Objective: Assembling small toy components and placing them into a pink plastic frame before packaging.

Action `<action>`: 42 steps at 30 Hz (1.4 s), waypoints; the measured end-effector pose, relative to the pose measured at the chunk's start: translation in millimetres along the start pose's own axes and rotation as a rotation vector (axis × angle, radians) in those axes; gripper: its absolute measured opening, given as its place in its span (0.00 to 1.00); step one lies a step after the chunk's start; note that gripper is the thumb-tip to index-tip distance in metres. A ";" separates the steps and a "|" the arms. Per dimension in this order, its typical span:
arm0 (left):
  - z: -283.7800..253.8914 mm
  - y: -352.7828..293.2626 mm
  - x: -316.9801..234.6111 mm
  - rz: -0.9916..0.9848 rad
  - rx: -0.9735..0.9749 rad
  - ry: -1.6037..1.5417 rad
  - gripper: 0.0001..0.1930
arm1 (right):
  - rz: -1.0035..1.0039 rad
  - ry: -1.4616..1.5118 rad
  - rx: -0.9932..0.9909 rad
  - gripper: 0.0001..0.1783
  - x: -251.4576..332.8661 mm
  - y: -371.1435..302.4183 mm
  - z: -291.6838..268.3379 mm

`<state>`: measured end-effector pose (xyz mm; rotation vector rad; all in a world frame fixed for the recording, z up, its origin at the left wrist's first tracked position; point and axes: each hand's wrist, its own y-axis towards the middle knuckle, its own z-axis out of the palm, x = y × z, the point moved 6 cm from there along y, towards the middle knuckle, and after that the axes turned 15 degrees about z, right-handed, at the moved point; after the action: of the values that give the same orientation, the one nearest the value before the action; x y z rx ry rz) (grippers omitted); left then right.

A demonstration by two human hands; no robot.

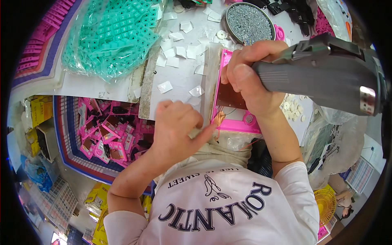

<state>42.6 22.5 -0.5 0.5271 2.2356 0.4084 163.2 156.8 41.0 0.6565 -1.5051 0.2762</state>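
Head view: right hand [254, 87] gripping grey tool [320, 73]; left hand [175, 125], thumb spread, beside pink case [237, 125].

We look through the left of two fisheye lenses worn on the person's head, facing down past the shirt [241, 204] on the near side. The left hand [176, 124], right hand [255, 79] and bench [163, 98] lie close below us; the tool [322, 73] at right looms nearest. The basket [73, 143] at left sits lower, farther off.
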 end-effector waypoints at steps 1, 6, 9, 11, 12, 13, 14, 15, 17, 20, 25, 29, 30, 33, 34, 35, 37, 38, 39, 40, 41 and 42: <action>3.1 -6.0 -4.2 0.005 0.021 -0.022 0.14 | -0.010 -0.013 0.015 0.16 0.1 -0.2 0.7; 43.2 -29.5 -16.5 -0.236 0.271 -0.098 0.17 | 0.039 -0.019 0.018 0.22 -3.6 0.5 -4.3; 50.4 -32.5 -12.5 -0.404 0.261 -0.323 0.15 | 0.039 0.163 -0.002 0.31 8.9 -1.3 -13.8; 46.8 -32.1 -13.2 -0.480 0.231 -0.475 0.13 | -0.011 0.197 0.000 0.37 22.1 -4.2 -26.5; 39.6 -32.0 -13.1 -0.482 0.223 -0.522 0.12 | -0.045 0.185 0.004 0.41 29.7 -5.9 -32.7; 29.1 -28.2 -12.7 -0.477 0.214 -0.565 0.11 | -0.091 0.109 -0.008 0.43 40.8 -5.2 -36.1; 13.5 -18.6 -7.9 -0.428 0.192 -0.474 0.11 | 0.014 0.014 -0.120 0.38 39.6 -12.2 -41.0; -1.9 -5.1 0.5 -0.377 0.170 -0.384 0.11 | 0.121 -0.081 -0.233 0.33 41.4 -25.0 -45.0; -19.9 18.2 27.4 -0.379 0.109 -0.229 0.11 | 0.287 -0.384 -0.223 0.28 30.6 -51.5 -56.2; -15.5 41.9 61.9 -0.257 0.070 -0.118 0.09 | 0.325 -0.798 -0.044 0.21 20.0 -81.1 -48.9; -3.6 51.4 53.3 0.034 -0.205 0.173 0.07 | -0.003 -0.996 0.136 0.12 1.4 -87.7 -0.9; -12.5 38.7 8.8 -0.078 -0.125 0.089 0.08 | 0.028 -0.891 0.079 0.11 2.3 -80.4 -10.5; -11.5 34.4 -3.1 -0.114 -0.066 0.014 0.07 | 0.026 -0.844 0.061 0.12 3.6 -79.3 -15.1; 6.2 28.9 -20.1 -0.161 0.044 -0.147 0.05 | 0.044 -0.773 0.028 0.13 0.8 -81.4 -19.5; 14.5 28.4 -18.0 -0.134 0.031 -0.142 0.05 | 0.050 -0.758 0.019 0.13 -0.3 -82.1 -20.5; 18.3 29.6 -17.1 -0.106 0.017 -0.138 0.06 | 0.053 -0.740 0.001 0.13 0.3 -81.4 -21.2; 20.5 31.7 -12.4 -0.179 0.050 -0.222 0.06 | 0.062 -0.705 -0.039 0.11 3.3 -77.7 -22.0; 21.7 32.7 -9.6 -0.214 0.068 -0.266 0.06 | 0.086 -0.659 -0.013 0.10 2.7 -75.5 -21.6; 23.8 32.1 -6.1 -0.241 0.100 -0.329 0.06 | 0.110 -0.612 0.013 0.08 1.9 -72.9 -21.4; 24.1 30.2 -1.9 -0.269 0.130 -0.389 0.07 | 0.132 -0.563 0.042 0.07 1.0 -70.6 -21.7; 24.7 28.4 1.4 -0.297 0.161 -0.449 0.07 | 0.156 -0.562 0.057 0.06 -0.8 -69.1 -24.0; 26.0 26.1 4.6 -0.365 0.156 -0.586 0.07 | 0.179 -0.560 0.073 0.05 -2.9 -68.1 -26.9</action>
<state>65.8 50.4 -8.4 0.2597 1.7442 -0.1055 223.1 118.0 24.3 0.6911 -2.1047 0.2989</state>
